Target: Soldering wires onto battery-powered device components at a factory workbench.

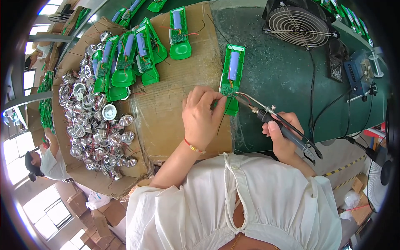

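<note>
Just left of centre, my left hand (202,110) pinches a thin dark wire at a small green circuit board (228,88). The board sits in a long green plastic housing (232,109), below a purple cylindrical battery cell (234,66). My right hand (285,133) is closed around the black handle of a soldering iron (287,132), which has a thin bent metal tube clamped along it. The iron's tip points left and is at the board, close to my left fingertips. Whether it touches the board is hard to tell.
A cardboard sheet (183,79) carries several similar green housings (125,62). Silver reflector cups (100,129) pile up in a cardboard box at left. A caged fan (298,27) stands at the back right, near a blue soldering station (358,73) with trailing cables. Another person (48,160) is far left.
</note>
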Demonstrator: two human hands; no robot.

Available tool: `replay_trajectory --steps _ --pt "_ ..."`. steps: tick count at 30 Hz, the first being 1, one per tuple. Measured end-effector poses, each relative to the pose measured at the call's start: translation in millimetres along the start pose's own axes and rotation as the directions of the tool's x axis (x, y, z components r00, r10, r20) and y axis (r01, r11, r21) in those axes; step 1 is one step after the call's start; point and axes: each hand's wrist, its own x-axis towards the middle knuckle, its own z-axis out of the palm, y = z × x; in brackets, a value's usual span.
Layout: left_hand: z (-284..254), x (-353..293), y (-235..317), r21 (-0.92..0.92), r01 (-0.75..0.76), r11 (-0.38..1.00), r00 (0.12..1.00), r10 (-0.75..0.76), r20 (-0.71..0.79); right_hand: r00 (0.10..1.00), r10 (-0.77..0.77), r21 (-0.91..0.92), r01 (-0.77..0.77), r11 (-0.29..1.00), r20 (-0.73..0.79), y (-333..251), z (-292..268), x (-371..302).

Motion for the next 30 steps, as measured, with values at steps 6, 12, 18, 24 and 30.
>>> replay_trajectory --steps 6,12,18,24,30 --pt "-1 0 1 -0.003 0.022 1.0 1.0 -0.021 0.019 1.0 -0.016 0.0 0.016 1.0 0.011 0 3 1" --pt "0 0 1 -0.003 0.039 0.999 0.999 -0.039 0.017 0.999 -0.038 -0.037 0.039 0.999 0.026 3 4 2" --pt "1 1 1 -0.02 0.05 0.999 0.999 -0.049 0.012 0.999 -0.007 -0.009 0.007 1.0 0.042 2 -1 0" --pt "2 1 0 -0.037 0.058 0.998 0.998 -0.057 0.006 0.998 -0.011 -0.026 0.012 1.0 0.069 -1 -4 1" --pt "2 1 2 -0.054 0.063 0.997 0.998 -0.062 0.005 0.999 -0.027 -0.01 0.027 1.0 0.046 0 -6 1"
